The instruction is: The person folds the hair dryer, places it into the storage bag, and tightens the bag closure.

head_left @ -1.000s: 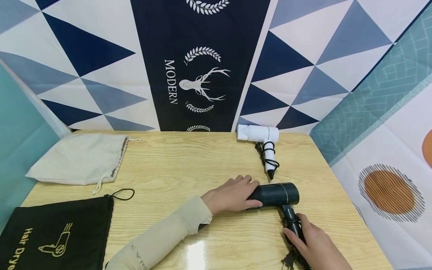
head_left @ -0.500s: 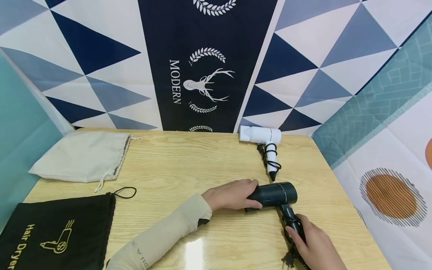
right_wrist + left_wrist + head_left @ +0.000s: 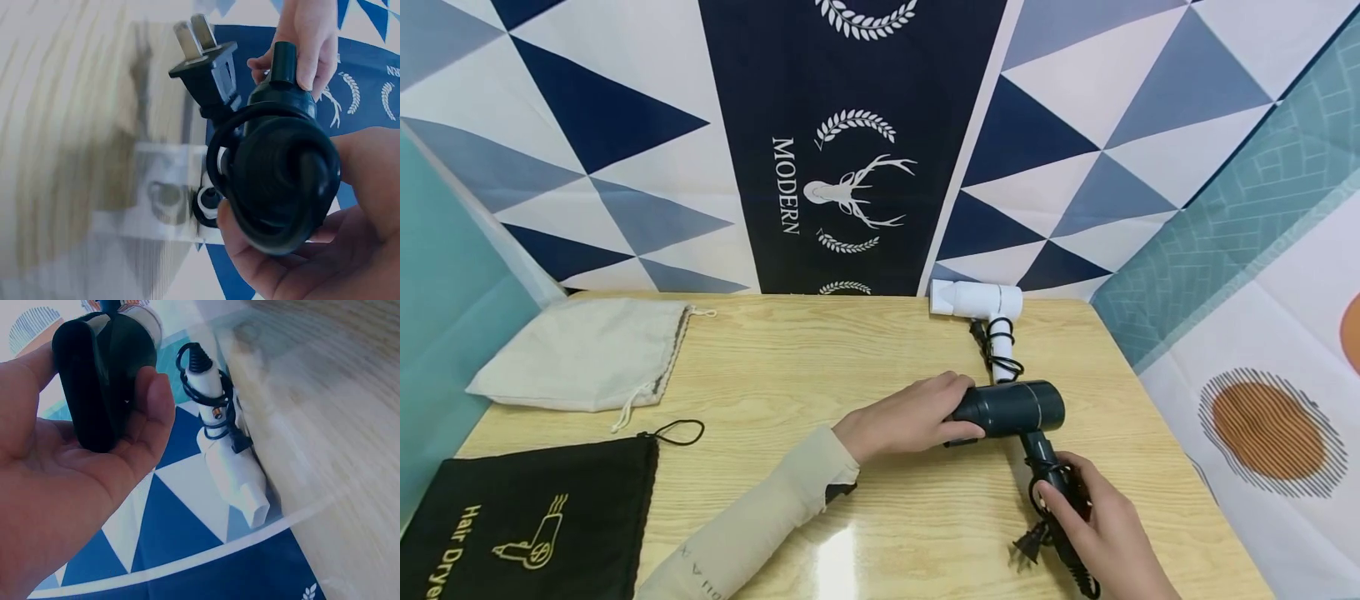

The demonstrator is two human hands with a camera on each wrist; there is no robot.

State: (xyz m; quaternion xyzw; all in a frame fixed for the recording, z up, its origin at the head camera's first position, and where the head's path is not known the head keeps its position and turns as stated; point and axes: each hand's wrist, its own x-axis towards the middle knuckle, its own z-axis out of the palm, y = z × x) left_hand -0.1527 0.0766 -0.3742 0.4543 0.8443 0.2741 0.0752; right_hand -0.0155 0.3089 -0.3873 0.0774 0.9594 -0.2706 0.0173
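Observation:
Both hands hold a dark green-black hair dryer (image 3: 1009, 408) low over the wooden table. My left hand (image 3: 910, 417) grips its nozzle end, thumb toward me and fingers over the far side. In the left wrist view the nozzle's narrow slot (image 3: 84, 387) sits between thumb and fingers. My right hand (image 3: 1101, 529) grips the handle, which has its black cord coiled round it. The two-pin plug (image 3: 209, 72) dangles beside the handle. Just behind lies a white hair dryer (image 3: 977, 298), its cord wrapped round its handle; the dark barrel overlaps that handle's end in the head view.
A cream drawstring pouch (image 3: 583, 354) lies at the table's back left. In front of it is a black drawstring pouch (image 3: 542, 517) printed "Hair Dryer". Patterned cloth walls (image 3: 850, 167) close off the back and sides of the wooden table (image 3: 790, 350).
Both hands have raised the dark hair dryer from the table and shifted it slightly away from me. Its plug now hangs beside the handle. The white dryer and both pouches stay put.

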